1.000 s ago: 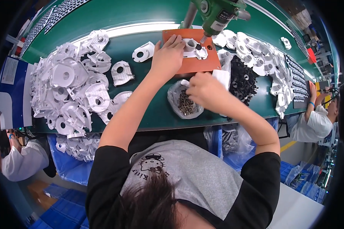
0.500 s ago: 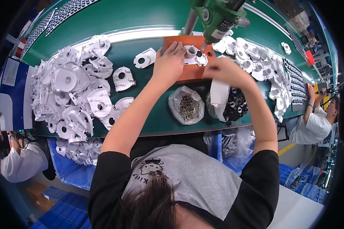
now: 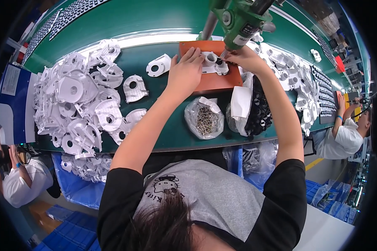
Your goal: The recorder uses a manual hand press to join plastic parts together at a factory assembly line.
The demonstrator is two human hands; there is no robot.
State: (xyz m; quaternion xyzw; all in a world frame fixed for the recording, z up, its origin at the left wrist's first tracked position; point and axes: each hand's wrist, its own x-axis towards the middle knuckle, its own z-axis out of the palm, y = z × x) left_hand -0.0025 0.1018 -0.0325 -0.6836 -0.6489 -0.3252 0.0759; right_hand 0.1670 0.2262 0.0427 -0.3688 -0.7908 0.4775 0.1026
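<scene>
A white plastic housing (image 3: 210, 68) with a raised round tube lies on the orange fixture block (image 3: 222, 82). My left hand (image 3: 186, 73) rests flat against the left end of this housing, fingers stretched out and thumb apart. Beneath the green machine head (image 3: 244, 25), my right hand (image 3: 246, 60) has its fingertips pinched together over the housing's right end, close to the tool tip. What those fingertips hold, if anything, is hidden. A small black piece (image 3: 219, 61) sits in the housing beside the tube.
White housings (image 3: 73, 90) are heaped at the left, with more (image 3: 276, 62) at the right. In front of the block stand a clear bag of screws (image 3: 205, 121) and a bag of black parts (image 3: 259, 113). A co-worker (image 3: 343, 134) sits far right.
My right hand has moved up and away from me, from the block's right front edge to the tool tip. The left hand stays on the housing.
</scene>
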